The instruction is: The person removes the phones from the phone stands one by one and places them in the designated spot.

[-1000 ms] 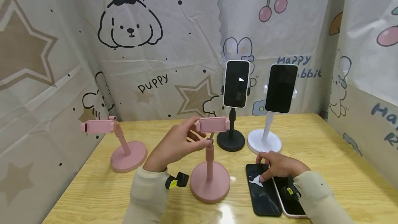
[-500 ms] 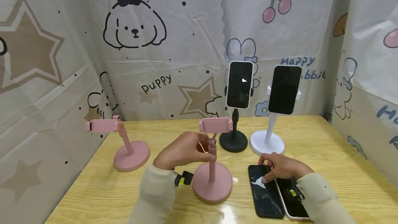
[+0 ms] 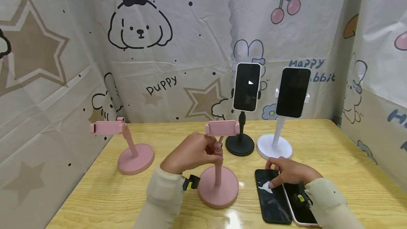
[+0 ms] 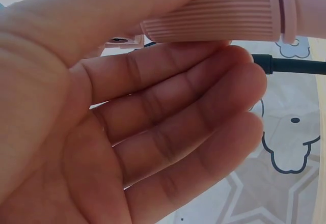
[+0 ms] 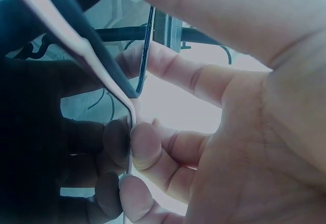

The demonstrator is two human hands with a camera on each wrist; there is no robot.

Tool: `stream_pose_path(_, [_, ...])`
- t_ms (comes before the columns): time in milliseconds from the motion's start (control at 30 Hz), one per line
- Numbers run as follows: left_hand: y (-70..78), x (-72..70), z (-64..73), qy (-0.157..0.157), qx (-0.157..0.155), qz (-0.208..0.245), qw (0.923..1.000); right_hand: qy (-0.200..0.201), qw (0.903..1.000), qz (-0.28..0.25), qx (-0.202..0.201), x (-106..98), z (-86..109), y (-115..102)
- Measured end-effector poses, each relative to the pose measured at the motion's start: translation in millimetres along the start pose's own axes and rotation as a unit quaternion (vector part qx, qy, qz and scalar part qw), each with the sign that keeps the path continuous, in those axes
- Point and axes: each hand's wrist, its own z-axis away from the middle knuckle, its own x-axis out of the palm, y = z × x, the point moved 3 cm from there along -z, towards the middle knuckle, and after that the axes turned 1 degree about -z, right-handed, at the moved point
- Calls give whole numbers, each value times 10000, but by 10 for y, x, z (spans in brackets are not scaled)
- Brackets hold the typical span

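My left hand (image 3: 192,154) holds the post of the nearer pink phone stand (image 3: 218,190), which stands upright on its round base with its clamp lying level. In the left wrist view, the thumb lies along the ribbed collar (image 4: 224,15) and the index fingertip meets it from the other side; the remaining fingers are loosely bent. My right hand (image 3: 290,171) pinches the far end of a dark smartphone (image 3: 274,204), thumb on its screen and fingers at the edge. Against it lies a second, pink-edged smartphone (image 3: 302,209), partly hidden under the right wrist.
Another pink phone stand (image 3: 136,158) stands at the left. Behind, a black stand (image 3: 240,144) bears a white-edged phone (image 3: 247,87), and a white stand (image 3: 274,146) bears a dark phone (image 3: 293,93). A patterned curtain (image 3: 152,45) borders the wooden table (image 3: 105,193).
My left hand has moved down from beside the clamp to the ribbed collar and now grips it. The right hand stays on the dark phone. The head view has shifted slightly.
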Motion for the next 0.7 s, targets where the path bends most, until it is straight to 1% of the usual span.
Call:
stream_pose_path(267, [3,-5,2,27,140,-47,9999,-13,10000,12,-33,0,-2,9])
stream_pose_path(400, [15,-17,1,63,225,-250,9994,-15,10000,7,-48,2,-4,10])
stream_pose_path(567, [-1,-31,-4,202,393,-611,9972,-26,10000,-14,-91,8,-3,11])
stream_pose_path(633, [-13,-52,2,270,385,-656,9967,-28,9999,-4,-122,9,-2,12])
stream_pose_path(700, [-29,-84,11,407,360,-661,9963,-15,9999,26,-147,7,-3,17])
